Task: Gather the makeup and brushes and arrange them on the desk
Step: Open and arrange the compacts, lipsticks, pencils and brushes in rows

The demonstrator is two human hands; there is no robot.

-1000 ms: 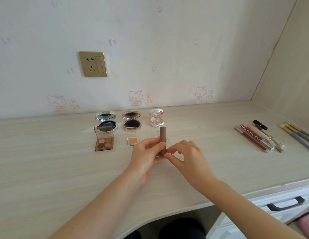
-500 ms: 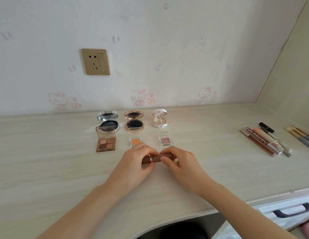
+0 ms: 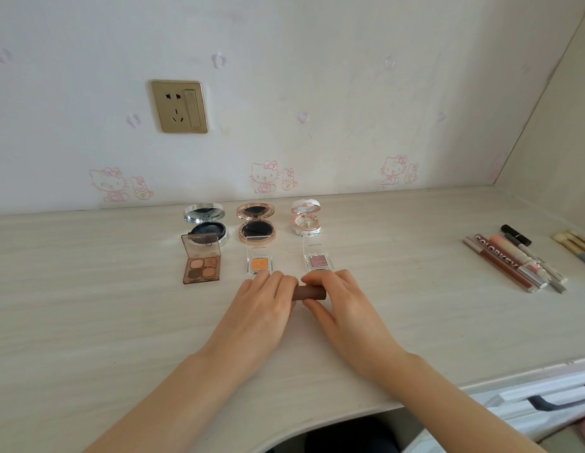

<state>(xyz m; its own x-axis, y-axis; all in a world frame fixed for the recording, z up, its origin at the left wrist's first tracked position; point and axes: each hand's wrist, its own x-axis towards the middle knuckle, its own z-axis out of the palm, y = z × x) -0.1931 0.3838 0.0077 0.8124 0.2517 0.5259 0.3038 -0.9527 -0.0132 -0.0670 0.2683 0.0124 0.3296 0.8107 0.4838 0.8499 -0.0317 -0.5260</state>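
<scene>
The lipstick (image 3: 309, 293) lies crosswise between the two hands, low over the tabletop (image 3: 88, 305) and just in front of the two small square eyeshadow pans. Whether it rests on the surface or hangs just above it cannot be told. The left hand (image 3: 263, 304) curls its fingers (image 3: 278, 284) over the left end and hides it. The right hand (image 3: 345, 304) pinches the other end between fingers on top and the thumb (image 3: 317, 309) below.

The step looks like laying the lipstick down to start a third row. It is a smooth, round, matte brown tube, so it will probably roll. It is best lowered level, both ends touching together, and allowed to settle. The fingers should then lift straight up rather than drag across it. It should also stay apart from the orange pan (image 3: 259, 264) and the pink glitter pan (image 3: 318, 261), since their clear plastic lids are folded back and look light enough to shift at a knock.

To the left sits a four-colour palette (image 3: 201, 268) in a brown see-through case. Behind it are three open round compacts: one mirror-bright silver (image 3: 206, 223), one rose gold (image 3: 256, 225), one white and ornate (image 3: 306, 219). Well apart on the right, slim glossy tubes and pencils (image 3: 513, 259) lie side by side, with pale-tipped brushes (image 3: 575, 246) beside them. The tabletop is a pale, matte wood-grain surface.
</scene>
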